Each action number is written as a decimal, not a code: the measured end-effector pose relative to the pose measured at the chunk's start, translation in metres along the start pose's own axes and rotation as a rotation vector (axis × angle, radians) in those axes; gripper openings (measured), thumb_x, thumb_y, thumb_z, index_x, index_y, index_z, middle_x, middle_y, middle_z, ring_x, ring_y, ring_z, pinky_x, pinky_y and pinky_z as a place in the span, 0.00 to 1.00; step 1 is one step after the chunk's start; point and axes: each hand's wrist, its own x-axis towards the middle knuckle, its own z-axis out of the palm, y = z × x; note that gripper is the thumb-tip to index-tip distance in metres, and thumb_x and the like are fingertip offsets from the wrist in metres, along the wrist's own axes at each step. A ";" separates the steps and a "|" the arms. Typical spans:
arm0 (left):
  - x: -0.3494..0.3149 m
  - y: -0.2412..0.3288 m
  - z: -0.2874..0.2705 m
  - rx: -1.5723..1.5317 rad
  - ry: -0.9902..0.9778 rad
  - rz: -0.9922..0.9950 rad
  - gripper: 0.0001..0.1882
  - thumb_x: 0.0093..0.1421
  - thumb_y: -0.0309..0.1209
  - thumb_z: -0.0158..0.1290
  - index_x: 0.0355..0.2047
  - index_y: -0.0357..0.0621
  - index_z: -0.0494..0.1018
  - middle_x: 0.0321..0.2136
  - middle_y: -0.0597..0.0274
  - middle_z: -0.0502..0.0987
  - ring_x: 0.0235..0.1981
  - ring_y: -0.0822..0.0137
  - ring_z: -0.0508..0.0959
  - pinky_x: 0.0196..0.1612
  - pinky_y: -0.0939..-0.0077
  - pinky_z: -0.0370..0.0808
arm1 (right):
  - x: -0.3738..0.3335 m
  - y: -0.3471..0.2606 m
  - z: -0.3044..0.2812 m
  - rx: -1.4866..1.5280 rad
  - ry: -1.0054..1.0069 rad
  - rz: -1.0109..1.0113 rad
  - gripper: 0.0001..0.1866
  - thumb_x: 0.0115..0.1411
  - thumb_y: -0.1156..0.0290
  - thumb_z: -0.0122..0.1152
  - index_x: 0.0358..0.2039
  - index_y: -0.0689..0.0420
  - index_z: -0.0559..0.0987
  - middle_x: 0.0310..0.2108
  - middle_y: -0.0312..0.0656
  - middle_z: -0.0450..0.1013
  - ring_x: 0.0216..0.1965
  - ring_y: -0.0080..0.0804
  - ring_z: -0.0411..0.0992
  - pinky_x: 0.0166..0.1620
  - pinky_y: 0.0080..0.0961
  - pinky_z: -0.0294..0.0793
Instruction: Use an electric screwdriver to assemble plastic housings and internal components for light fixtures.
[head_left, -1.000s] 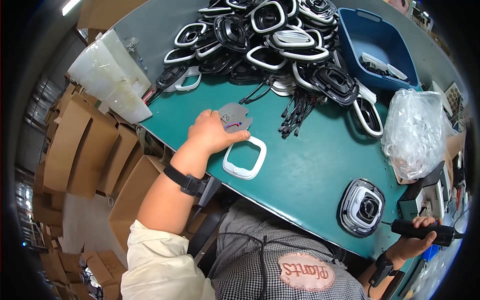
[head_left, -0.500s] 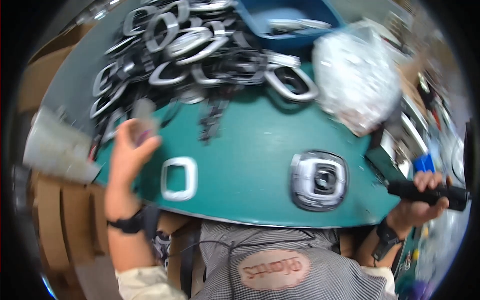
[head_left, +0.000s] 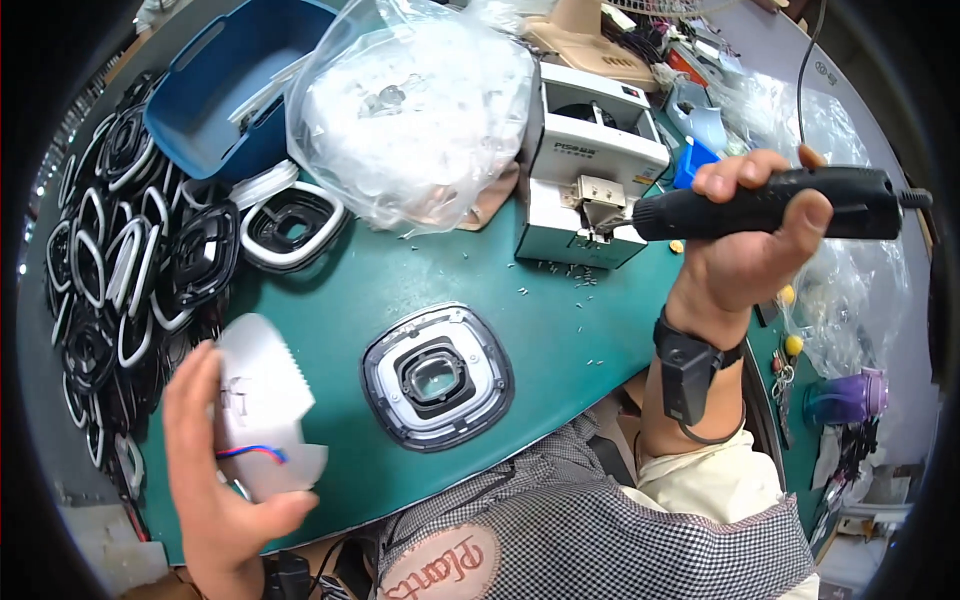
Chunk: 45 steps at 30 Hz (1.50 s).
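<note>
My right hand is wrapped round a black electric screwdriver, lying nearly level. Its front end meets the metal outlet of a white screw feeder; the bit cannot be made out. At the lower left, my left hand grips a thin, curved, whitish plastic piece with a toothed edge, handwritten marks and a short red and blue wire. Between the hands, a rounded-square black and white housing lies flat on the green table, touched by neither hand.
Black and white frames are heaped at the left. A blue bin and a clear bag of white parts stand at the back. Loose screws lie before the feeder. A purple bottle is at the right.
The view has swung to the right. The screwdriver has come to the screw feeder's outlet. My left hand still holds the whitish piece, now shown more clearly.
</note>
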 end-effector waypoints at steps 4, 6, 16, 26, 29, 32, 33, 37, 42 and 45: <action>0.016 0.007 0.028 0.063 -0.080 0.080 0.57 0.33 0.55 0.68 0.59 0.31 0.62 0.58 0.38 0.63 0.58 0.45 0.66 0.59 0.55 0.65 | -0.002 0.014 0.000 -0.034 -0.038 0.005 0.34 0.57 0.50 0.59 0.52 0.63 0.61 0.24 0.44 0.68 0.19 0.31 0.69 0.27 0.30 0.75; 0.020 0.008 0.037 0.048 -0.098 0.079 0.57 0.33 0.55 0.69 0.59 0.31 0.63 0.59 0.38 0.63 0.58 0.45 0.66 0.59 0.55 0.65 | -0.002 0.019 -0.001 -0.051 -0.051 0.001 0.33 0.57 0.51 0.59 0.52 0.63 0.62 0.23 0.44 0.69 0.19 0.31 0.69 0.26 0.29 0.75; 0.024 0.006 0.051 0.067 -0.171 0.066 0.57 0.37 0.60 0.66 0.60 0.34 0.62 0.58 0.40 0.63 0.59 0.47 0.66 0.60 0.56 0.64 | -0.005 0.023 -0.008 -0.170 -0.107 0.033 0.34 0.59 0.43 0.55 0.54 0.56 0.62 0.26 0.40 0.69 0.22 0.29 0.69 0.29 0.29 0.70; 0.019 0.001 0.059 0.094 -0.163 0.064 0.58 0.34 0.61 0.68 0.59 0.34 0.64 0.58 0.41 0.64 0.58 0.46 0.67 0.60 0.56 0.64 | -0.006 0.017 -0.001 -0.058 -0.265 0.233 0.30 0.61 0.47 0.53 0.53 0.58 0.65 0.27 0.41 0.67 0.22 0.30 0.66 0.30 0.30 0.68; 0.019 -0.003 0.066 0.117 -0.154 0.071 0.55 0.29 0.48 0.72 0.58 0.37 0.65 0.57 0.40 0.65 0.56 0.42 0.67 0.58 0.53 0.65 | -0.013 0.009 -0.010 0.203 -0.373 0.328 0.34 0.60 0.43 0.53 0.55 0.59 0.67 0.30 0.41 0.65 0.25 0.28 0.66 0.32 0.28 0.67; 0.017 0.002 0.066 0.121 -0.153 0.050 0.54 0.30 0.46 0.72 0.58 0.37 0.65 0.56 0.39 0.65 0.55 0.41 0.67 0.58 0.52 0.66 | -0.021 -0.005 -0.001 0.405 -0.433 0.341 0.36 0.59 0.45 0.54 0.56 0.64 0.67 0.31 0.39 0.64 0.24 0.25 0.64 0.31 0.25 0.67; 0.018 0.006 0.067 0.119 -0.170 0.059 0.53 0.31 0.45 0.71 0.58 0.37 0.64 0.55 0.39 0.65 0.55 0.41 0.67 0.57 0.51 0.65 | -0.024 -0.008 0.000 0.433 -0.462 0.332 0.37 0.59 0.46 0.55 0.56 0.65 0.66 0.31 0.39 0.64 0.24 0.25 0.64 0.31 0.26 0.67; 0.021 0.018 0.081 0.122 -0.196 0.117 0.52 0.31 0.45 0.71 0.58 0.38 0.64 0.56 0.40 0.65 0.56 0.42 0.67 0.58 0.52 0.65 | -0.040 -0.018 0.012 0.511 -0.563 0.337 0.40 0.57 0.48 0.59 0.58 0.67 0.63 0.31 0.39 0.64 0.24 0.24 0.65 0.31 0.25 0.68; 0.032 0.032 0.104 0.041 -0.227 0.096 0.52 0.30 0.42 0.72 0.58 0.40 0.64 0.56 0.43 0.65 0.56 0.42 0.67 0.58 0.52 0.65 | -0.054 -0.017 0.029 0.573 -0.673 0.328 0.42 0.56 0.47 0.60 0.60 0.66 0.62 0.31 0.37 0.64 0.24 0.24 0.66 0.31 0.25 0.70; 0.031 0.029 0.113 0.070 -0.222 0.065 0.52 0.31 0.42 0.72 0.58 0.40 0.64 0.56 0.44 0.65 0.56 0.43 0.66 0.58 0.52 0.64 | -0.065 -0.010 0.037 0.532 -0.684 0.286 0.44 0.57 0.43 0.59 0.62 0.65 0.60 0.31 0.38 0.65 0.24 0.25 0.67 0.29 0.26 0.71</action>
